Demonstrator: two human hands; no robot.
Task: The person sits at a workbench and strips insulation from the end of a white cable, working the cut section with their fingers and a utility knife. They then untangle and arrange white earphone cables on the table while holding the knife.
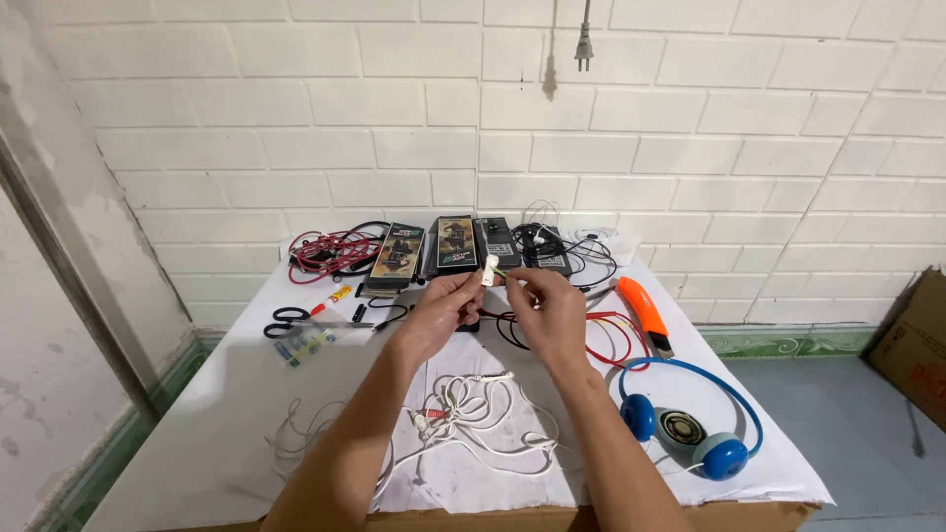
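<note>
My left hand (pixel 445 307) and my right hand (pixel 545 307) are raised together over the middle of the white-covered table (pixel 227 433). Between their fingertips they pinch a small white plug-like part (pixel 490 269) with a thin yellowish stick at its side. A tangle of white earphone cable (pixel 483 419) lies on the cloth just below my forearms. Behind my hands, red and black wires (pixel 611 340) loop on the table.
Blue headphones (pixel 690 419) and a round speaker disc (pixel 682 429) lie at right, an orange utility knife (pixel 645 307) beyond them. Scissors (pixel 296 320), red cables (pixel 330 251) and several dark flat boxes (pixel 455 243) sit toward the brick wall. A cardboard box (pixel 912 345) stands on the floor.
</note>
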